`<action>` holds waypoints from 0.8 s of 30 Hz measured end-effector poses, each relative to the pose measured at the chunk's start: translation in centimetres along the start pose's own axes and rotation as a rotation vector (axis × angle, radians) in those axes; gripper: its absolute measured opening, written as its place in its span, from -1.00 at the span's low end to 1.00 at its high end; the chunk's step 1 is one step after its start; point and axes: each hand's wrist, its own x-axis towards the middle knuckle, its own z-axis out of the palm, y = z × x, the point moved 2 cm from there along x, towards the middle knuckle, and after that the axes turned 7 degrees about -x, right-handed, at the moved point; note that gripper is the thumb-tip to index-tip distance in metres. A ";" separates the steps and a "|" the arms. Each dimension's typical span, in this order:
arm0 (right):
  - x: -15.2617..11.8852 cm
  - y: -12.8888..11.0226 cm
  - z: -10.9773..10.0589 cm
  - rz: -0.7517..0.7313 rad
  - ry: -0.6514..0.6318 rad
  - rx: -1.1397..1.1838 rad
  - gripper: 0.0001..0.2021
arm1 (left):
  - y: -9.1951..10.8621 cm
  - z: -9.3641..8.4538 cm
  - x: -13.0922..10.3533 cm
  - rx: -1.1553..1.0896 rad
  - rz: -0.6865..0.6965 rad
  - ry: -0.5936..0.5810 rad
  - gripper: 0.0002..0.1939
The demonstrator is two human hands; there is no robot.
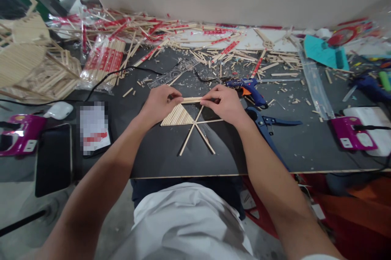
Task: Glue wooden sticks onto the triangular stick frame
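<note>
Left hand [163, 103] and right hand [224, 103] each pinch one end of short sticks [192, 100], fingertips closed, at far side of six-spoked stick frame [194, 123], flat on dark table [159, 156], near-centre. Left-far wedge [177, 116] looks filled; right and near gaps bare. Glue gun [252, 89] lies far right of frame.
</note>
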 end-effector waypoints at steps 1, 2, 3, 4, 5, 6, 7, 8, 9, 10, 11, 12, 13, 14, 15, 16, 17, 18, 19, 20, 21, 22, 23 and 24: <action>0.0 0.0 0.0 0.003 0.003 -0.004 -0.93 | 0.0 0.0 0.0 -0.012 -0.011 0.000 -0.73; 0.0 -0.1 0.1 0.005 0.003 -0.008 -0.93 | 0.0 0.1 0.0 -0.024 -0.020 0.001 -0.72; 0.0 -0.1 0.1 0.008 0.002 -0.011 -0.92 | 0.0 0.1 0.0 -0.034 -0.027 0.004 -0.72; 0.0 -0.2 0.2 0.009 -0.001 -0.010 -0.92 | 0.0 0.1 0.0 -0.042 -0.033 0.006 -0.73; 0.0 -0.4 0.2 0.011 -0.003 -0.008 -0.92 | 0.0 0.1 0.0 -0.050 -0.036 0.004 -0.74; 0.0 -0.5 0.3 0.015 -0.003 -0.004 -0.92 | 0.1 0.1 0.0 -0.058 -0.042 0.003 -0.75; 0.0 -0.7 0.3 0.022 -0.001 -0.001 -0.93 | 0.2 0.0 0.1 -0.068 -0.051 0.001 -0.76; 0.0 -0.9 0.2 0.034 0.002 0.001 -0.93 | 0.2 0.0 0.1 -0.078 -0.065 0.001 -0.76; -0.1 -1.0 0.2 0.049 0.003 0.003 -0.94 | 0.3 -0.1 0.1 -0.087 -0.083 0.000 -0.77; -0.1 -1.1 0.1 0.065 0.000 0.003 -0.94 | 0.4 -0.1 0.2 -0.093 -0.103 -0.002 -0.77; -0.1 -1.1 -0.1 0.082 -0.004 0.003 -0.93 | 0.5 -0.2 0.2 -0.096 -0.123 -0.002 -0.77; -0.1 -1.1 -0.2 0.099 -0.008 0.001 -0.92 | 0.6 -0.2 0.2 -0.097 -0.139 -0.004 -0.77; -0.1 -1.1 -0.4 0.115 -0.006 -0.003 -0.92 | 0.7 -0.3 0.3 -0.095 -0.149 -0.007 -0.76; -0.1 -0.9 -0.7 0.129 0.003 -0.008 -0.92 | 0.8 -0.3 0.3 -0.092 -0.154 -0.009 -0.76; -0.1 -0.8 -0.9 0.142 0.019 -0.015 -0.91 | 0.9 -0.3 0.3 -0.089 -0.156 -0.009 -0.76; -0.1 -0.6 -1.1 0.156 0.036 -0.024 -0.90 | 0.9 -0.2 0.3 -0.088 -0.153 -0.008 -0.76; -0.1 -0.5 -1.3 0.166 0.050 -0.033 -0.89 | 0.9 -0.2 0.3 -0.089 -0.149 -0.007 -0.76; -0.1 -0.4 -1.4 0.173 0.057 -0.040 -0.88 | 0.9 -0.2 0.2 -0.089 -0.146 -0.005 -0.76; -0.1 -0.3 -1.5 0.177 0.055 -0.043 -0.88 | 0.9 -0.1 0.2 -0.089 -0.143 -0.002 -0.76; -0.1 -0.3 -1.4 0.179 0.045 -0.042 -0.87 | 1.0 -0.1 0.2 -0.088 -0.142 -0.001 -0.77; -0.1 -0.4 -1.3 0.177 0.028 -0.038 -0.87 | 1.0 -0.1 0.2 -0.085 -0.142 -0.001 -0.77; -0.1 -0.4 -1.2 0.172 0.008 -0.033 -0.87 | 1.0 -0.1 0.1 -0.081 -0.143 -0.001 -0.77; -0.1 -0.5 -1.1 0.165 -0.013 -0.028 -0.86 | 1.0 -0.1 0.1 -0.078 -0.144 0.000 -0.77; -0.1 -0.6 -1.0 0.156 -0.029 -0.026 -0.86 | 1.0 -0.1 0.1 -0.077 -0.144 -0.001 -0.77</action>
